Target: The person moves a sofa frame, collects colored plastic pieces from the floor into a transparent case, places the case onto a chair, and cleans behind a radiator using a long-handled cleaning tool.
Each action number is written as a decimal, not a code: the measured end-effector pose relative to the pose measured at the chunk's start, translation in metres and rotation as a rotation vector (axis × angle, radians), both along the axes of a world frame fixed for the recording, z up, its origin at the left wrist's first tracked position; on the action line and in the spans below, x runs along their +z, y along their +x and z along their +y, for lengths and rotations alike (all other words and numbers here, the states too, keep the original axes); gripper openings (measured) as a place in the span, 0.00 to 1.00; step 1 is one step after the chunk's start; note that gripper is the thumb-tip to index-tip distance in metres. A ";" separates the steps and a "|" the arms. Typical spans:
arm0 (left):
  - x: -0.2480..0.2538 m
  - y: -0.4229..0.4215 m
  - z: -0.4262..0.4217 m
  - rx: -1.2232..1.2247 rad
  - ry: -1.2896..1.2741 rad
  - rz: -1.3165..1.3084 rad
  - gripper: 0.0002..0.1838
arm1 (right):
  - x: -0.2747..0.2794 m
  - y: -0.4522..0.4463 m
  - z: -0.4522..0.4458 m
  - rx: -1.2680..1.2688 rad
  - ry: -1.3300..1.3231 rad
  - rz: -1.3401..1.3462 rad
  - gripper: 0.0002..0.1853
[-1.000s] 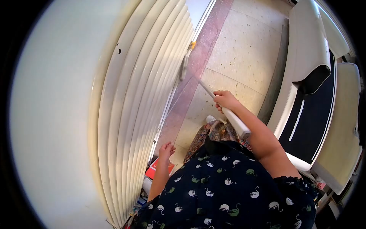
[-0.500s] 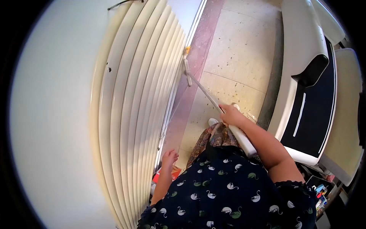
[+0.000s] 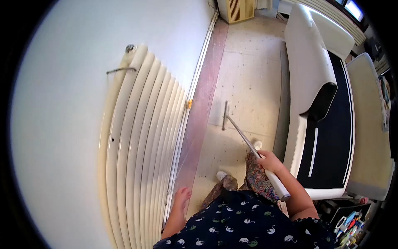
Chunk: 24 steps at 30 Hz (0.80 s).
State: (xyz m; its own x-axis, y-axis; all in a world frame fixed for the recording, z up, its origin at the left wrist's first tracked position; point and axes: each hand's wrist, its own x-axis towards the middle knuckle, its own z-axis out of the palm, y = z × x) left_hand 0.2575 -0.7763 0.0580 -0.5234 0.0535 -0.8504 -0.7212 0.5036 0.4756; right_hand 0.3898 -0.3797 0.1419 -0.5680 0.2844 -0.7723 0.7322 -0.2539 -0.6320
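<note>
My right hand (image 3: 269,162) is wrapped round a long-handled mop (image 3: 242,135). Its grey pole runs down to a narrow bar-shaped head (image 3: 226,116) on the floor. The thick white end of the handle (image 3: 277,186) lies along my right forearm. My left hand (image 3: 181,197) hangs low beside the ribbed cream radiator (image 3: 139,153); its fingers are loosely bent with nothing in them. Between the mop head and the skirting strip runs a pinkish floor border (image 3: 201,106).
On the right stands a white sofa (image 3: 304,58) with a black seat base (image 3: 327,153). A pale cushion (image 3: 369,137) leans behind it. Dark specks dot the floor tiles (image 3: 253,83). A tan louvred box (image 3: 240,10) is at the far end; assorted small items (image 3: 350,226) fill the lower right.
The mop head has moved away from the radiator's base onto the pale tiles. My view has shifted, showing more of the far floor, and my feet have changed position.
</note>
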 end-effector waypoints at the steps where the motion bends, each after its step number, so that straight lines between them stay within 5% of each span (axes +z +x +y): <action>1: 0.003 -0.002 0.011 0.021 0.006 0.018 0.16 | -0.006 0.003 0.016 0.001 0.006 0.016 0.21; 7: -0.013 -0.023 0.099 -0.058 -0.020 -0.102 0.15 | -0.022 0.007 0.141 0.027 0.158 -0.020 0.15; 13: -0.002 -0.050 0.248 -0.200 0.074 0.098 0.16 | -0.095 0.027 0.229 0.231 0.228 -0.214 0.15; 15: 0.006 -0.064 0.293 -0.314 0.147 0.128 0.17 | -0.106 0.026 0.245 0.034 0.101 -0.262 0.14; 24: -0.022 -0.125 0.386 -0.464 -0.015 0.231 0.17 | -0.044 0.001 0.323 0.001 -0.022 -0.049 0.21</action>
State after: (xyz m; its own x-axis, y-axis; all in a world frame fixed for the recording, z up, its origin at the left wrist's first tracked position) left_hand 0.1325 -0.3902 0.0364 -0.6218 0.3132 -0.7178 -0.2975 0.7534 0.5864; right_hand 0.3908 -0.0567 0.0976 -0.5299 0.2668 -0.8050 0.7623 -0.2661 -0.5900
